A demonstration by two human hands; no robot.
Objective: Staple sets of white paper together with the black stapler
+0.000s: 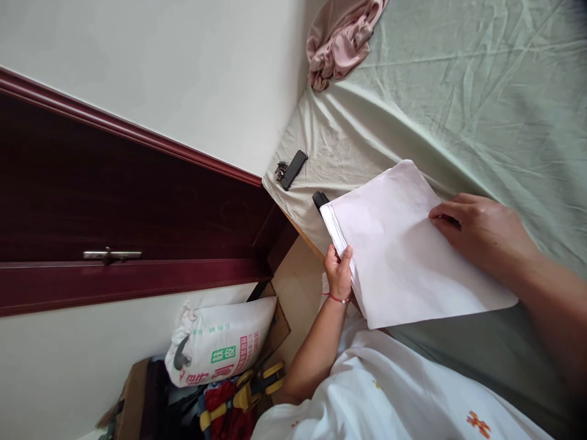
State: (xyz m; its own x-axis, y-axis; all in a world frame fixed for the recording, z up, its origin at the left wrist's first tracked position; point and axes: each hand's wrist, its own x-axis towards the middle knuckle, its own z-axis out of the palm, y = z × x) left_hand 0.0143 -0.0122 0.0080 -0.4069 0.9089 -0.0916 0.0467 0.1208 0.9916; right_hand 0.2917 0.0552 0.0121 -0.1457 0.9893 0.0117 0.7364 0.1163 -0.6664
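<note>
A pad of white paper (394, 244) with rounded corners lies tilted above the bed, its top sheet blank. Its thick edge of layered sheets faces left. My left hand (338, 274), with a red string bracelet at the wrist, is closed on that edge, thumb uppermost. At the upper right edge, my right hand (477, 229) has its fingers curled, with thumb and forefinger pinched at the white paper. Just beyond the upper left corner of the pad, a black object (320, 199) is partly hidden.
A pale green sheet (458, 98) covers the bed. On it lie a black case with keys (292, 170) and a crumpled pink cloth (342, 46). To the left are a dark red door (137, 201), a white sack (229, 336) and a yellow-and-black item (247, 391).
</note>
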